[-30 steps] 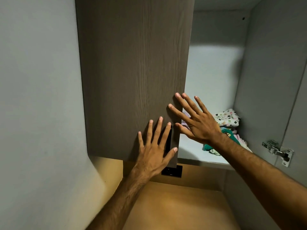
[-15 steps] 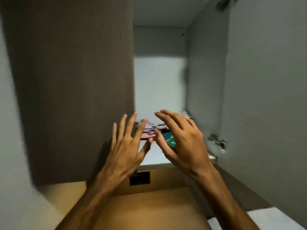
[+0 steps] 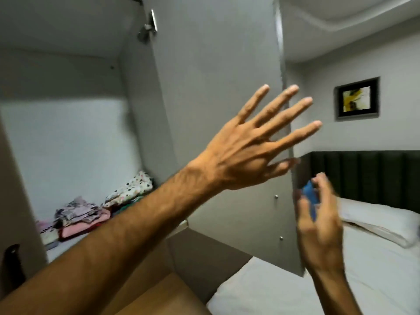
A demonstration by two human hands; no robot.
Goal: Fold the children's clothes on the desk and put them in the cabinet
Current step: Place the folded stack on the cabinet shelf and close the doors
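1. Folded children's clothes (image 3: pixel 91 212) are lying in small stacks on the cabinet shelf (image 3: pixel 75 243), low and well to the left of both hands, partly behind the left forearm. A spotted garment (image 3: pixel 131 189) is sitting on top of the pile nearest the cabinet's inner side wall. Nothing cloth is in either hand.

2. The left hand (image 3: pixel 247 155) is reaching up and across with fingers (image 3: pixel 284 103) spread wide, palm facing the open cabinet door (image 3: pixel 216 110). Its fingertips are overlapping the door's free edge; whether they are touching it cannot be told.

3. The right hand (image 3: pixel 318 226) is sitting below and right of the left, just past the door's lower edge, fingers loosely curled and blurred. Something blue (image 3: pixel 310 196) is showing between fingers and door edge; whether it is being pinched, or what it is, cannot be told.

4. Beyond the hands: a bed with white pillow (image 3: pixel 377 219), a dark headboard (image 3: pixel 363 171), and a framed picture (image 3: pixel 356 98) on the wall.

5. Judgement: with clothes resting on the shelf, the putting-away step appears done and the door-closing step is in hand.

6. The next move is probably calling for the left palm to be pressing the door near its free edge and swinging it leftward toward the cabinet, with the right hand keeping clear of the closing gap and the hinge (image 3: pixel 147 26) side.
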